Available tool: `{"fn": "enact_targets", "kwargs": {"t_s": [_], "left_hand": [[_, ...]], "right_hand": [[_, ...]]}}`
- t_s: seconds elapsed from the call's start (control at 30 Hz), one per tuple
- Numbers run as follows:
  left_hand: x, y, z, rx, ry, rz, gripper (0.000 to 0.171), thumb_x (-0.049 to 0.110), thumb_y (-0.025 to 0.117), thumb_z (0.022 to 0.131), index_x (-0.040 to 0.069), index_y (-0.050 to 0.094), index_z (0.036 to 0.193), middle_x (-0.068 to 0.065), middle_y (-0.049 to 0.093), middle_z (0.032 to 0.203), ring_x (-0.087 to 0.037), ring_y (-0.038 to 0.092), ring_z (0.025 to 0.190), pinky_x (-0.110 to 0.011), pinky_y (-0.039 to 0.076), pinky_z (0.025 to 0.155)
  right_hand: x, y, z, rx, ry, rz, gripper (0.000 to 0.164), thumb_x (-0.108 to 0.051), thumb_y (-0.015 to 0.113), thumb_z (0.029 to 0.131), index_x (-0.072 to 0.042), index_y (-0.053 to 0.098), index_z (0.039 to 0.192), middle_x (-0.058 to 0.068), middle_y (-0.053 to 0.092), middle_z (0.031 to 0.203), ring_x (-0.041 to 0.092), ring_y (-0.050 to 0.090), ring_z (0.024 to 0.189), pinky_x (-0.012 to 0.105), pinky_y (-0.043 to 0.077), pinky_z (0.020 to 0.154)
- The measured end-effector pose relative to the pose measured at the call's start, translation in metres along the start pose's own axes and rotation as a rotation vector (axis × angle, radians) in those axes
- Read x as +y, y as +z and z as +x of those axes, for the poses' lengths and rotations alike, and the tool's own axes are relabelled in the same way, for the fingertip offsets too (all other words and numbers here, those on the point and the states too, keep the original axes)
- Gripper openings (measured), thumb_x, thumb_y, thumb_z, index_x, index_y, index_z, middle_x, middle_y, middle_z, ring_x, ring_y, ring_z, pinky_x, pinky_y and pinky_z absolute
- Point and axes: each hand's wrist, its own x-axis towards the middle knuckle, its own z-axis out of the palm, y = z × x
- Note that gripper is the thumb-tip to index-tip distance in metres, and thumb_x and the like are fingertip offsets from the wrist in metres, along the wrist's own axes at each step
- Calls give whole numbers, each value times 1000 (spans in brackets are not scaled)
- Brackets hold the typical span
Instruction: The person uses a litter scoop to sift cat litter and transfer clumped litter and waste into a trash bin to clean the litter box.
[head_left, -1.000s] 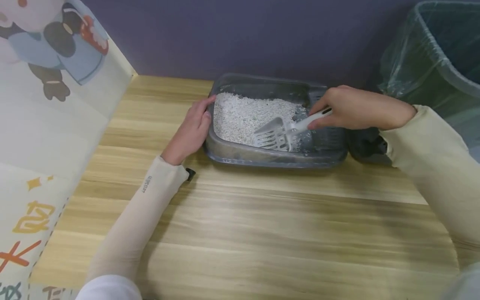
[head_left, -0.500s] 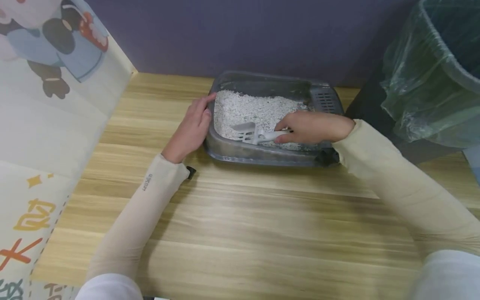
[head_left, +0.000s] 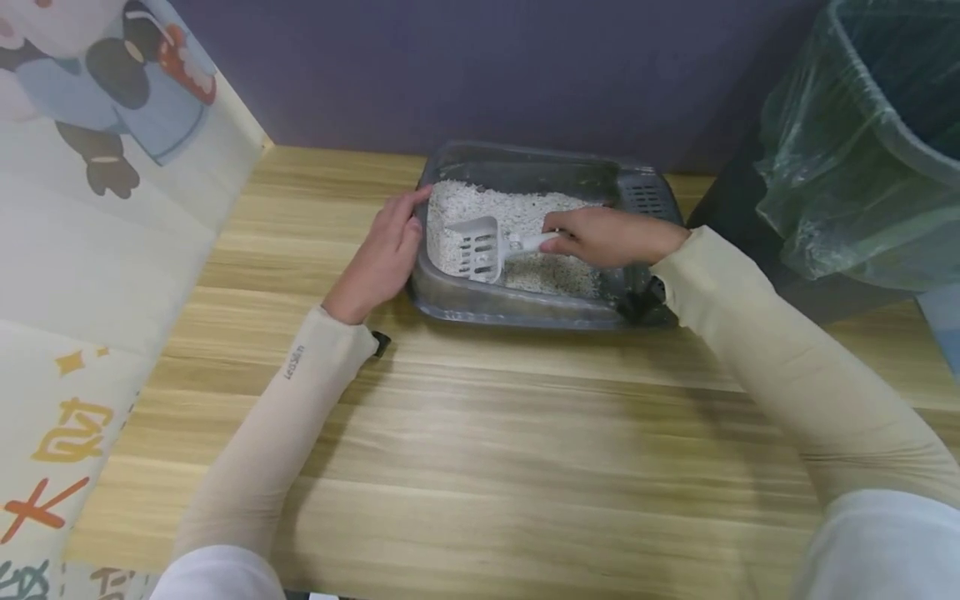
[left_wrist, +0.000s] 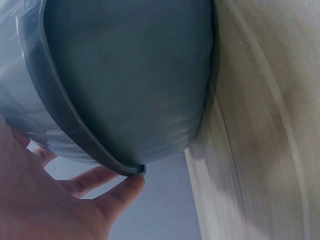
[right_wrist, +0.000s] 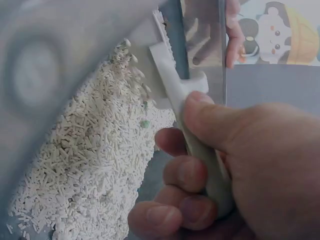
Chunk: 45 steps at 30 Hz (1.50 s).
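Observation:
A grey litter box holds white pellet litter. My left hand holds the box by its left rim. In the left wrist view, the fingers of that hand meet the lip of the box. My right hand grips a white slotted litter scoop by its handle. The scoop's head is low over the litter on the left side, tilted. In the right wrist view, the thumb lies along the handle, the fingers curl round it, and pellets lie along the scoop's edge.
A grey bin with a clear green liner stands at the right. The box rests on a wood-look surface, close to the purple back wall. A white panel with cartoon prints rises at the left.
My right hand moves the scoop left through the litter, then lifts and tilts its head up near the left side. My left hand stays at the rim.

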Motion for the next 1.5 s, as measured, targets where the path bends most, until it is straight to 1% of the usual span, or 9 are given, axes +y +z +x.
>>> {"fn": "enact_targets", "kwargs": {"t_s": [0.17, 0.33, 0.57, 0.73, 0.93, 1.07, 1.23, 1.4, 1.5], "left_hand": [[0, -1, -1, 1, -18, -2, 50, 30, 20, 102, 15, 26, 149, -7, 27, 150, -14, 21, 137, -32, 16, 112], [1, -1, -2, 0, -19, -16, 49, 28, 22, 102, 15, 27, 149, -9, 28, 149, -17, 22, 136, -34, 18, 112], [2, -2, -2, -3, -18, 1, 49, 30, 21, 102, 17, 27, 149, -10, 30, 148, -18, 24, 135, -35, 20, 111], [3, -4, -3, -6, -23, 2, 49, 30, 22, 102, 18, 27, 149, -10, 31, 146, -18, 24, 135, -35, 20, 111], [1, -6, -3, -8, -23, -10, 49, 31, 21, 102, 17, 27, 149, -10, 30, 147, -16, 24, 135, -33, 19, 112], [-1, -8, -3, -8, -21, -6, 49, 31, 21, 102, 17, 27, 149, -9, 29, 148, -15, 22, 136, -33, 18, 112], [-3, -10, -4, -2, -23, 0, 49, 30, 22, 102, 17, 27, 149, -8, 29, 148, -15, 22, 136, -33, 18, 112], [-3, -8, -5, 3, -12, -7, 49, 28, 23, 102, 15, 28, 149, -9, 30, 147, -16, 23, 135, -32, 18, 112], [-2, -7, -5, 3, -12, -8, 49, 29, 22, 102, 16, 28, 149, -10, 31, 147, -16, 24, 135, -32, 19, 112]], "right_hand": [[3, -8, 5, 30, 61, 14, 41, -41, 34, 101, -10, 45, 125, 14, 54, 96, 22, 46, 69, 38, 39, 67], [8, -14, 1, 16, 89, 36, 44, -44, 31, 100, -10, 43, 127, 15, 51, 93, 23, 44, 66, 38, 39, 65], [14, -28, -47, 106, 147, -46, 42, -44, 34, 100, -9, 51, 116, 11, 49, 78, 22, 41, 56, 36, 36, 54], [15, -38, -86, 118, 238, -146, 50, -46, 32, 100, -6, 52, 121, 9, 51, 80, 21, 41, 57, 36, 35, 54], [18, -34, -108, 152, 274, -190, 51, -43, 32, 101, -1, 50, 124, 10, 56, 85, 21, 50, 64, 38, 39, 58], [15, -23, -107, 188, 231, -166, 49, -41, 35, 101, -1, 49, 126, 11, 61, 94, 20, 56, 71, 40, 43, 63], [2, -9, -84, 207, 114, -171, 43, -38, 40, 101, -5, 54, 123, 4, 59, 77, 16, 48, 51, 36, 39, 54], [-23, -6, -59, 192, 22, -234, 35, -27, 50, 99, -3, 61, 122, 6, 67, 88, 13, 57, 59, 43, 50, 68], [-36, -7, -47, 147, 17, -257, 27, -24, 52, 98, -5, 66, 112, 5, 65, 84, 14, 57, 61, 43, 49, 71]]}}
